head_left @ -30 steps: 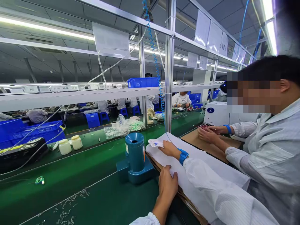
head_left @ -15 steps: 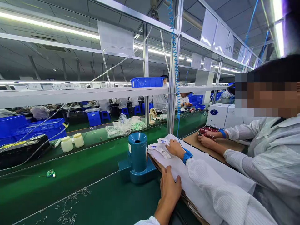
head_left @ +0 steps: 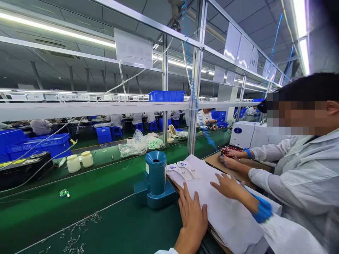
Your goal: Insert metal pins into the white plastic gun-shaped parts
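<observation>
Two curved white pieces with blue marks lie side by side at the far left corner of a white sheet: a left piece (head_left: 179,172) and a right piece (head_left: 189,168). The sheet (head_left: 222,225) covers a brown cardboard base. My left hand (head_left: 192,213) is at the left edge of the sheet, fingers spread, with nothing held. Over the sheet's right side is my right hand (head_left: 229,187), fingers apart and empty, with a blue wrist strap (head_left: 262,209) on its wrist. Left of the sheet stands a teal blower-like device (head_left: 155,180) with a funnel top.
At right, a co-worker's hands (head_left: 233,157) handle dark red parts above cardboard. Small metal bits (head_left: 74,236) lie scattered on the green bench. Two cream jars (head_left: 79,162), plastic bags (head_left: 140,143) and a small green circuit piece (head_left: 64,193) sit beyond. A metal post (head_left: 194,134) rises behind the sheet.
My right hand has left the white pieces and moved right and nearer to me across the sheet. The right piece now lies fully visible. My left hand's fingers have spread.
</observation>
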{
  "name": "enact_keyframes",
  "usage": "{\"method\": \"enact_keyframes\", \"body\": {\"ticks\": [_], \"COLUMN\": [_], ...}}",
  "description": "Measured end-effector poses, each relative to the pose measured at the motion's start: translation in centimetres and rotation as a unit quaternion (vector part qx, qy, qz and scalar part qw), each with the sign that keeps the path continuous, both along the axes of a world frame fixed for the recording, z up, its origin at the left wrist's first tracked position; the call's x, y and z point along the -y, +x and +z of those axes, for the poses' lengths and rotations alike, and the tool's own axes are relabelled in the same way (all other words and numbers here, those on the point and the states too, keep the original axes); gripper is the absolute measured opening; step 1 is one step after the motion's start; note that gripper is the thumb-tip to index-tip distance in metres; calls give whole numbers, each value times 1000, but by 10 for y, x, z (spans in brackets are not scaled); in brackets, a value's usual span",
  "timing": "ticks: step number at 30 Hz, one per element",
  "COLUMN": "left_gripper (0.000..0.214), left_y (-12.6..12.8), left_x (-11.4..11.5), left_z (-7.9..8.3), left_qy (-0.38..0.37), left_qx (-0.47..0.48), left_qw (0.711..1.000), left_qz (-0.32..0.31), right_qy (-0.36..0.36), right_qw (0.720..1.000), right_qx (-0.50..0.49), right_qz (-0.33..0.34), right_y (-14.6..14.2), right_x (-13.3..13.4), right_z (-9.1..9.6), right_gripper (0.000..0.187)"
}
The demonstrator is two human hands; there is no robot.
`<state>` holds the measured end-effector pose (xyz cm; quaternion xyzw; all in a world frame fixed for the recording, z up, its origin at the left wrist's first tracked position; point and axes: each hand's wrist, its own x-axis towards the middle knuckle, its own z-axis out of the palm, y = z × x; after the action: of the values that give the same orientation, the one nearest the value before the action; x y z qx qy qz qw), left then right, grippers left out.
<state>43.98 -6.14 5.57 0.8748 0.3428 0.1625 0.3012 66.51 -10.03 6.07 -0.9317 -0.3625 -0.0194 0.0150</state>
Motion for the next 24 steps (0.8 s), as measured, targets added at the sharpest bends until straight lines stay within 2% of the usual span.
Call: {"method": "enact_keyframes", "body": {"ticks": [3,5,9,13,15,18,19,21,23,24], "left_gripper": [59,62,63,64,67,68,67,61,55,52], "left_y": [-1,-2,-4,-9,-19,-58,-79,-131,-191,-222], "left_x": [1,2,4,4,5,10,12,17,23,27], "left_z": [-2,-3,-3,6,18,45,55,69,71,66], "left_qy": [-12,-22,-29,-23,-21,-15,-11,-8,-18,-14], "left_qx": [-11,-17,-26,-21,-14,-3,1,8,37,56], "left_qw": [999,998,998,998,997,996,996,997,998,998], "left_qz": [-39,-49,-49,-60,-74,-91,-91,-76,-37,-1], "right_qy": [-4,4,18,35,47,113,145,207,227,213], "right_qw": [998,996,997,997,997,993,988,962,921,900], "right_qx": [-3,-11,-30,-21,-3,37,36,-27,-141,-196], "right_qz": [-70,-84,-64,-60,-57,-13,27,174,283,325], "right_y": [8,12,14,9,1,-33,-53,-103,-160,-188], "right_x": [48,65,71,71,74,77,75,67,51,41], "right_z": [-23,-40,-65,-68,-57,-19,-3,29,52,57], "right_gripper": [74,76,71,69,69,68,66,59,53,52]}}
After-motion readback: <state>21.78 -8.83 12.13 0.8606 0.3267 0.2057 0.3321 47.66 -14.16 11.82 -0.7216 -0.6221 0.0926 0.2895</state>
